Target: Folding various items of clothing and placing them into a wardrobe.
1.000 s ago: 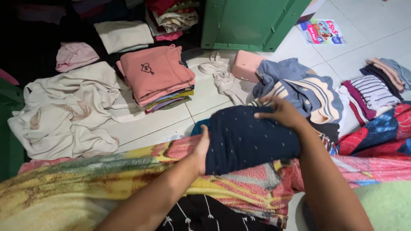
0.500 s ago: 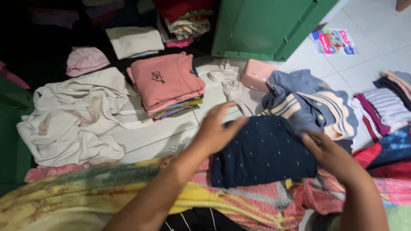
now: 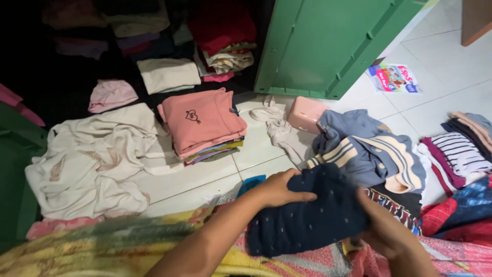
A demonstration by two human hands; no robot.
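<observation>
Navy dotted garment (image 3: 307, 218), folded small, sits right in the person's lap on the pink-and-yellow patterned cloth (image 3: 287, 259), and both hands are on it. Left hand (image 3: 279, 189) is draped over its upper left edge, fingers curled down and closed over the fabric. Right hand (image 3: 382, 228) clamps the garment's right end, fingers wrapped round the fold, thumb side blurred so the exact grip there is hard to read. Everything else is placed from that navy bundle. Just beyond it, toward upper right, a loose blue-and-cream striped top (image 3: 366, 151) lies heaped on the white tile floor (image 3: 256, 149), overlapping a dark printed shirt (image 3: 397, 197). Farther right, a stack of folded striped clothes (image 3: 456, 151). Up and to the left of the garment stands a neat pile topped by a salmon-pink shirt (image 3: 202, 120) with a small heart mark. Well left of it, a crumpled cream garment (image 3: 89, 164) spreads across the floor. Straight beyond, a small pink box (image 3: 306, 114) rests beside a twisted cream cloth (image 3: 279, 128), with the green cupboard door (image 3: 333, 46) behind them and a colourful booklet (image 3: 394, 78) off to the far upper right.
</observation>
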